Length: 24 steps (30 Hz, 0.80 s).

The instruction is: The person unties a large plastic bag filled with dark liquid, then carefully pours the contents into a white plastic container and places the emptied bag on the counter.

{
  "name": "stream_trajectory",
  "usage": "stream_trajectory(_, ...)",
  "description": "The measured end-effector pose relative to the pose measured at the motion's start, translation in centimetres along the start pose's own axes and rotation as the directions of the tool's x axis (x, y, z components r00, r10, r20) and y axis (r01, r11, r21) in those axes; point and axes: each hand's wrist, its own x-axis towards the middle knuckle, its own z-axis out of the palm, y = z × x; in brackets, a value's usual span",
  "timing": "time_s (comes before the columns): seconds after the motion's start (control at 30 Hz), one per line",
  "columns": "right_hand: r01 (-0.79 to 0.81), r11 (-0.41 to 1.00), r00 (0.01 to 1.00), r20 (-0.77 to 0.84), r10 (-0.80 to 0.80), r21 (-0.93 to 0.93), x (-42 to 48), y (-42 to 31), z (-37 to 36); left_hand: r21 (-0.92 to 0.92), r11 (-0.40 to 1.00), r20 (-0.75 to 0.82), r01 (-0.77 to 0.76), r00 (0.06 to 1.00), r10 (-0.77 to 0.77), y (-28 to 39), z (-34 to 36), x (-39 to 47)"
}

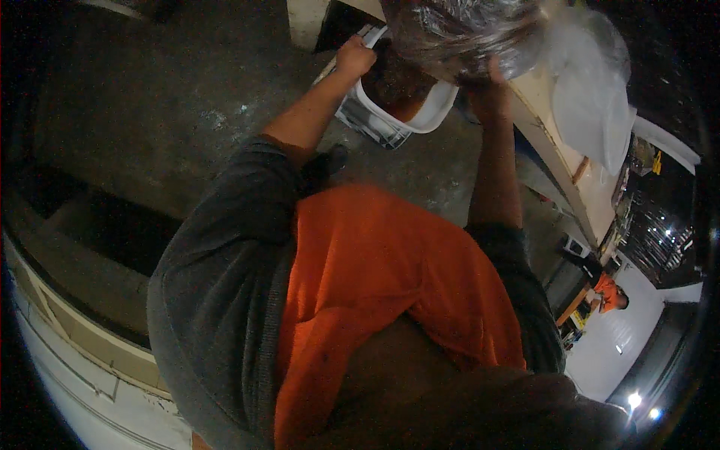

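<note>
My left hand [355,58] is closed around the upper rim of a white plastic tub [441,109] with rounded corners. Reddish-brown material [396,84] lies inside the tub; what it is I cannot make out. At the tub's right side, my right hand [490,93] grips the lower part of a crumpled clear plastic bag [478,34]. The thumb presses against the film, while most of the fingers are hidden. The bag hangs over the tub and covers part of its opening. Its contents are unclear.
A pale board-like surface [548,115] runs along the right, with a translucent plastic sheet or bag [590,95] over it. Concrete floor [169,107] spreads out on the left. Far off at the right is a person in orange [609,293] by a cluttered bench.
</note>
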Motion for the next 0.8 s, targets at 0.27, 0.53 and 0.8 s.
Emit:
stream_trajectory(0.27, 0.039, 0.977, 0.996, -0.087, -0.021, 0.211, -1.0, -0.8, 0.0, -0.015, 1.0, 0.003, 0.016, 1.0, -0.016, 0.3, -0.2, -0.3)
stream_trajectory(0.53, -0.051, 0.888, 0.837, -0.505, -0.211, -0.457, 0.3, -6.0, -3.5, -0.053, 0.998, 0.022, 0.045, 0.999, -0.044, 0.9, -0.6, -0.8)
stream_trajectory(0.8, 0.153, 0.472, 0.845, -0.133, -0.518, -0.869, 8.8, -3.9, -12.0, -0.044, 0.998, 0.047, 0.033, 0.998, -0.031, 1.2, -0.8, -0.8)
